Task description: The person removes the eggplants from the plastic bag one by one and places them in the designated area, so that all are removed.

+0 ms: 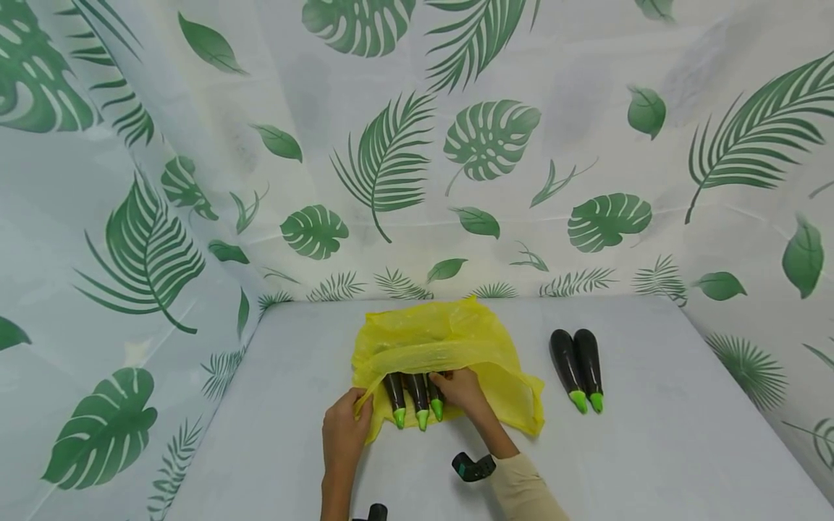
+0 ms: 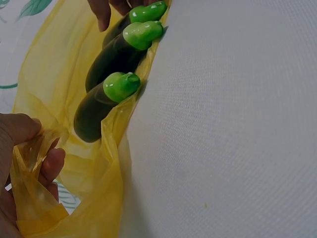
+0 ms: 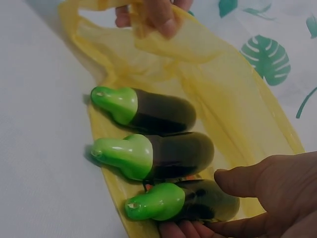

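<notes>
A yellow plastic bag [image 1: 433,327] lies on the table with its mouth toward me, and three dark eggplants [image 3: 166,111] with bright green stem ends sit side by side in the opening. My left hand [image 1: 345,428] pinches the bag's rim at the left, the thin plastic bunched between thumb and fingers [image 2: 53,163] in the left wrist view. At the opening's right side, my right hand [image 1: 464,389] grips the rightmost eggplant [image 3: 210,198], thumb on one side and fingers curled beneath. The far ends of the eggplants are under the bag's upper layer in the head view.
Two more eggplants [image 1: 576,365] lie together on the white table [image 1: 651,449] to the right of the bag. A leaf-patterned sheet [image 1: 397,268] rises behind the table and along both sides. A small black device [image 1: 473,467] is at my right wrist.
</notes>
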`<state>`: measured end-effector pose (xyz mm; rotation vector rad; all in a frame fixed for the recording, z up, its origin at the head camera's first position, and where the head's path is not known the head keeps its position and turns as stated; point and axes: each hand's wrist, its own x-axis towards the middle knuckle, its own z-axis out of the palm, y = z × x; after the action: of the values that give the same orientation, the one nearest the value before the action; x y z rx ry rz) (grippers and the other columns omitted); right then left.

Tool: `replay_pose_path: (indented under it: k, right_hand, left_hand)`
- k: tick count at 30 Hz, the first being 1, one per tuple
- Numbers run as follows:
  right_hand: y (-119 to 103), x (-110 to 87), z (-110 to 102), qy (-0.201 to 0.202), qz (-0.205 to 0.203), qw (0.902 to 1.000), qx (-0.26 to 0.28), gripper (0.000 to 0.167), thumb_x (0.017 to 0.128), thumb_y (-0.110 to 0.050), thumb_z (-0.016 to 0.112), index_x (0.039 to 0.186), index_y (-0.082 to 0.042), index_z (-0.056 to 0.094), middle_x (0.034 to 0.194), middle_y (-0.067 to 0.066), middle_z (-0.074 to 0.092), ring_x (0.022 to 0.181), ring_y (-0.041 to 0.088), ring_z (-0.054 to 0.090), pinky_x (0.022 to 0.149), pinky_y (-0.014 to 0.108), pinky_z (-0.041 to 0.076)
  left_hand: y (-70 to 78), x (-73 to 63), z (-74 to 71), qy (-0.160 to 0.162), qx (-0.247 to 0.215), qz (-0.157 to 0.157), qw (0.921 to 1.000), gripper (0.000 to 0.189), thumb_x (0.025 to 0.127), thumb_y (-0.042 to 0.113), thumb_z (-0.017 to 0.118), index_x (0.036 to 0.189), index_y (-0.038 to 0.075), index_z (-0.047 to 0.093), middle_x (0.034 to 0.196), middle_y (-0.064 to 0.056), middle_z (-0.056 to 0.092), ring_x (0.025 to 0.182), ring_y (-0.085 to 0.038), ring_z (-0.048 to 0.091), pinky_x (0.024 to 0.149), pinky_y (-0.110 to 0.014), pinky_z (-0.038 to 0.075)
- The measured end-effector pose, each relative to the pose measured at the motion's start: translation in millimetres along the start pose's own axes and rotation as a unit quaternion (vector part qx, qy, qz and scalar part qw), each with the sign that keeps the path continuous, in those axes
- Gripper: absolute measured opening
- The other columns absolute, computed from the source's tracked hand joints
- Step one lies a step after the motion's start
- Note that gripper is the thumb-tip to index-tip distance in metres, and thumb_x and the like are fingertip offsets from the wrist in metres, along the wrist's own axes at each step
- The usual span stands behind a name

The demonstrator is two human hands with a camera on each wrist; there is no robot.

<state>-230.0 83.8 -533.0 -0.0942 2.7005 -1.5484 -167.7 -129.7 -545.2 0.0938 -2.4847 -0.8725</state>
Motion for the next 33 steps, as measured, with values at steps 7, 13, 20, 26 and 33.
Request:
replay_pose_path:
  k: [7, 13, 20, 26, 33]
  right_hand:
    - [0.0, 0.7, 4.3, 0.039, -0.043, 0.9983, -0.010, 0.037, 0.084, -0.019, 0.075, 0.112, 0.003, 0.062, 0.098, 0.022, 0.068, 0.082, 0.030, 0.063, 0.068, 0.041, 0.052]
    - [19.7, 8.9, 12.5, 0.077, -0.103, 0.9916, -0.003, 0.044, 0.082, -0.032, 0.076, 0.105, 0.003, 0.062, 0.090, 0.020, 0.066, 0.078, 0.030, 0.062, 0.064, 0.040, 0.051]
    - [3.3, 4.2, 8.4, 0.070, -0.071, 0.9949, -0.012, 0.036, 0.078, -0.015, 0.078, 0.103, 0.004, 0.062, 0.089, 0.021, 0.067, 0.077, 0.030, 0.061, 0.066, 0.042, 0.051]
    - [0.9, 2.6, 8.3, 0.060, -0.049, 0.9967, -0.024, 0.035, 0.079, -0.014, 0.078, 0.104, 0.004, 0.062, 0.093, 0.021, 0.068, 0.082, 0.030, 0.063, 0.070, 0.041, 0.052]
    - [6.5, 5.2, 8.2, 0.051, -0.028, 0.9983, -0.008, 0.035, 0.079, -0.015, 0.077, 0.106, 0.003, 0.063, 0.092, 0.021, 0.068, 0.076, 0.024, 0.060, 0.064, 0.035, 0.050]
  left_hand:
    - [0.5, 0.8, -0.3, 0.011, -0.006, 0.007, 0.9999, 0.009, 0.085, 0.015, 0.074, 0.091, 0.009, 0.073, 0.082, -0.002, 0.074, 0.072, -0.013, 0.066, 0.064, -0.030, 0.052]
    - [0.5, 1.3, -0.3, 0.011, -0.007, 0.004, 0.9999, 0.009, 0.084, 0.015, 0.074, 0.090, 0.009, 0.073, 0.080, -0.001, 0.073, 0.070, -0.010, 0.063, 0.062, -0.027, 0.050]
    - [-0.4, 2.5, 0.5, 0.013, -0.007, 0.004, 0.9999, 0.008, 0.084, 0.014, 0.074, 0.090, 0.009, 0.073, 0.080, -0.001, 0.073, 0.068, -0.009, 0.061, 0.061, -0.026, 0.050]
    - [-1.1, 0.5, 0.7, 0.008, -0.006, -0.002, 0.9999, 0.009, 0.084, 0.015, 0.075, 0.091, 0.009, 0.073, 0.081, -0.002, 0.073, 0.068, -0.010, 0.062, 0.061, -0.026, 0.050]
    - [-1.1, 1.6, 1.4, -0.001, 0.002, -0.018, 0.9998, 0.010, 0.086, 0.017, 0.074, 0.091, 0.009, 0.073, 0.082, -0.001, 0.073, 0.071, -0.010, 0.063, 0.064, -0.028, 0.052]
